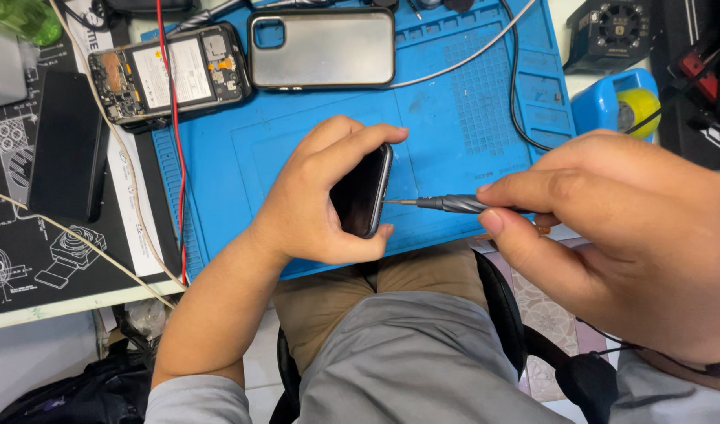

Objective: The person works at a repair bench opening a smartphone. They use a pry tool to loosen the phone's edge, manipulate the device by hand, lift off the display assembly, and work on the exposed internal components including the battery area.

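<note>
Edgewise, the dark phone (pixel 362 192) sits clamped in left hand (pixel 313 200) fingers, right hand (pixel 619 235) pinching a screwdriver (pixel 454 204).

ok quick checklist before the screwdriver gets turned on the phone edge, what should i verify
1. Left hand grips the phone firmly, thumb and fingers wrapped around it: ok.
2. Screwdriver tip meets the phone's edge: ok.
3. Tip seated in a screw head: cannot tell, too small to see.
4. Right hand pinches the screwdriver near its shaft: ok.
5. Phone held over the blue mat, so a dropped screw would likely land there: ok.
6. Red wire and opened phone lie apart from the work: ok.
</note>
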### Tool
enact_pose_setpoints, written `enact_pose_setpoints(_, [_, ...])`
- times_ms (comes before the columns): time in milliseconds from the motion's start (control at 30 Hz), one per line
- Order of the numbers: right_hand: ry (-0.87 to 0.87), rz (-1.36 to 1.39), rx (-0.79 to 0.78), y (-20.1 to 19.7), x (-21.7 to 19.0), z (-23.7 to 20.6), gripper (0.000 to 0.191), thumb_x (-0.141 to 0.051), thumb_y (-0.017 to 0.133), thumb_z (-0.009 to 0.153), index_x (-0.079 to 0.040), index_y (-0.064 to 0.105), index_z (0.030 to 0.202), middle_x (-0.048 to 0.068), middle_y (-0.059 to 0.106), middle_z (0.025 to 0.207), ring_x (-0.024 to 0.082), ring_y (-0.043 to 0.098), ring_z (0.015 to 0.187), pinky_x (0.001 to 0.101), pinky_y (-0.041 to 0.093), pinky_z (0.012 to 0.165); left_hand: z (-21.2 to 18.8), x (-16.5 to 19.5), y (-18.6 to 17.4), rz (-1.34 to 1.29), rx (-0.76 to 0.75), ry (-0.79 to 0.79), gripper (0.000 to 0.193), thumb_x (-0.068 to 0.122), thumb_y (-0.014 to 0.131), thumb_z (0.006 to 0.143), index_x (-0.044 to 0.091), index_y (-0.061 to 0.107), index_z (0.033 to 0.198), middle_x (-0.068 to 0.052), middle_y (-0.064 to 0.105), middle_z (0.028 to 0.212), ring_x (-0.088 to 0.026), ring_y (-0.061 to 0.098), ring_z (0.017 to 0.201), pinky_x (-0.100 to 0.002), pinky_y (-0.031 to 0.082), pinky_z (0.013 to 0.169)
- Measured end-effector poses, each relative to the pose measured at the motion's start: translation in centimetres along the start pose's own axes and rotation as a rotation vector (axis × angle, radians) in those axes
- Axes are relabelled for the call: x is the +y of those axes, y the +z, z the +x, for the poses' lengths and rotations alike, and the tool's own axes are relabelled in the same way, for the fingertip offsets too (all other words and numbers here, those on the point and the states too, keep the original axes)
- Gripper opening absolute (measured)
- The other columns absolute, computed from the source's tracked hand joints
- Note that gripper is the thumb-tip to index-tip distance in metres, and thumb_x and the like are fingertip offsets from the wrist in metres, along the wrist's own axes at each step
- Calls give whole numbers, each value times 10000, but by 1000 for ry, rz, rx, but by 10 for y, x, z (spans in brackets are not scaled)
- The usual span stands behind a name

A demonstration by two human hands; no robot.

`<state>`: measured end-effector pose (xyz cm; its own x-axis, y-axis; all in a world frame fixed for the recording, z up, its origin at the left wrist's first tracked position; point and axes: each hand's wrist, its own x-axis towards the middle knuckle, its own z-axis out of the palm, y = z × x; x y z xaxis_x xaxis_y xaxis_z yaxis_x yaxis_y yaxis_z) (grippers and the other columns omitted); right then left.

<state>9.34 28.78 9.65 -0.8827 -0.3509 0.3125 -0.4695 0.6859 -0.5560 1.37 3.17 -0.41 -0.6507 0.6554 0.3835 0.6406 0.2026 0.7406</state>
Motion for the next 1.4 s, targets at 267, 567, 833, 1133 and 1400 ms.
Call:
enact_pose_setpoints(267, [-14, -19, 0, 0, -2, 1, 162, -42, 808, 828, -4, 715, 955, 93, 691, 837, 147, 677, 698, 244, 520, 572, 0, 2, 0, -4, -2, 4, 809, 205, 863, 629, 64, 601, 1382, -88, 600, 1062, -243, 593, 978, -336, 507, 885])
enact_pose_setpoints(567, [-75, -356, -82, -1, -2, -5, 291, -313, 844, 713, -52, 758, 809, 53, 597, 611, 264, 605, 581, 409, 460, 553, 1, 2, 7, 40, -30, 7, 798, 248, 864, 614, 76, 623, 1354, -93, 589, 1024, -272, 585, 956, -364, 495, 867])
enact_pose_setpoints(833, [-118, -264, 6, 8, 7, -12, 303, -265, 880, 764, -46, 699, 871, 69, 594, 732, 274, 580, 704, 394, 452, 653, -4, 0, 7, 47, -10, 16, 778, 255, 861, 628, 69, 630, 1348, -92, 572, 1001, -279, 571, 934, -381, 492, 869])
enact_pose_setpoints(1133, [36, -280, -42, 14, 20, -27, 199, -203, 833, 816, -94, 742, 955, 64, 607, 749, 267, 614, 748, 389, 473, 693, -3, 1, 7, 53, 10, -6, 800, 257, 854, 620, 80, 622, 1365, -88, 572, 1008, -275, 576, 939, -375, 495, 862])
enact_pose_setpoints(1400, [126, -134, -61, 15, 23, -30, 363, -89, 745, 874, -50, 715, 1235, 62, 655, 848, 224, 662, 803, 356, 515, 724, -7, -3, 10, 84, 12, -1, 806, 275, 861, 620, 82, 623, 1365, -97, 564, 1024, -287, 566, 961, -390, 486, 886])
